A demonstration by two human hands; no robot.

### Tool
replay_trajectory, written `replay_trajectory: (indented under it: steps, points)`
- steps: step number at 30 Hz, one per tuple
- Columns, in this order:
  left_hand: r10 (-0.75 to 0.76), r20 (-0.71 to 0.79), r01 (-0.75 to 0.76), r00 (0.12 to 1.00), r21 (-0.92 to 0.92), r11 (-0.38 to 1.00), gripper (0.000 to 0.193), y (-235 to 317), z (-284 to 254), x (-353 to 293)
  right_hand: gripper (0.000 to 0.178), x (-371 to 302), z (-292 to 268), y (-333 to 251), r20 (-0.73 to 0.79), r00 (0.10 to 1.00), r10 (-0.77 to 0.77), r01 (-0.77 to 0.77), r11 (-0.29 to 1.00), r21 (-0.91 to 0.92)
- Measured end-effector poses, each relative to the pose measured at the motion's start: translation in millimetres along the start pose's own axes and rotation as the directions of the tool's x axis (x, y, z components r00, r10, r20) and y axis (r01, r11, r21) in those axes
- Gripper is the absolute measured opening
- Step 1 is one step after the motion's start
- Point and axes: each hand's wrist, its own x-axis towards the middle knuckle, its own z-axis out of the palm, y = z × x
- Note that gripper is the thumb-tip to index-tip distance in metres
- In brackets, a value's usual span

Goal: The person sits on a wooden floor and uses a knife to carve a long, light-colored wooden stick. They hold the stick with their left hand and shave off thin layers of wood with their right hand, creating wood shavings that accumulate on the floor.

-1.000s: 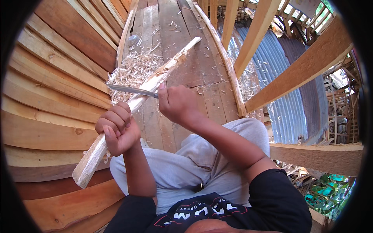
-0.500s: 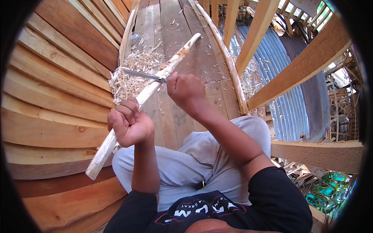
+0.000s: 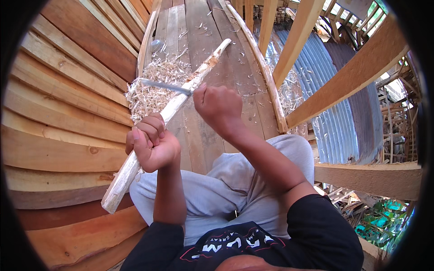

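A long pale wooden stick (image 3: 173, 108), stripped of most of its bark, slants from the lower left toward the far middle. Brown patches remain on its far part. My left hand (image 3: 153, 142) is closed around it below the middle. In my right fist (image 3: 218, 106) is a knife, its handle hidden by the fingers. The knife's grey blade (image 3: 165, 86) points left across the stick, slightly blurred, and appears to touch the wood a little beyond my left hand.
Curled wood shavings (image 3: 153, 83) heap on the plank floor (image 3: 199, 131) beyond my left hand. A wall of boards (image 3: 68, 99) rises at the left. Wooden posts (image 3: 298, 43) stand at the right, with corrugated metal sheets (image 3: 337, 104) beyond them. My crossed legs (image 3: 203, 189) lie beneath my arms.
The stick's near end has shifted very slightly down and right, its far end slightly left. Both hands keep their grips, and the blade has tilted slightly and looks more blurred.
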Motion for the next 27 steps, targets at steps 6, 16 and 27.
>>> replay_trajectory:
  steps: [6,16,27]
  points:
    - [0.036,0.092,-0.034,0.995,-0.027,0.999,0.034,6,-1,-1,0.049,23,7,34,0.040,0.999,0.025,-0.023,0.998,-0.059]
    - [-0.059,-0.014,0.059,0.998,0.003,0.998,0.037,11,-3,3,0.048,4,16,18,0.044,0.995,-0.092,0.083,0.981,0.174]
    - [-0.075,-0.105,0.080,0.992,0.041,0.996,0.038,-1,-2,-2,0.047,6,22,21,0.044,0.997,-0.061,0.056,0.994,0.095]
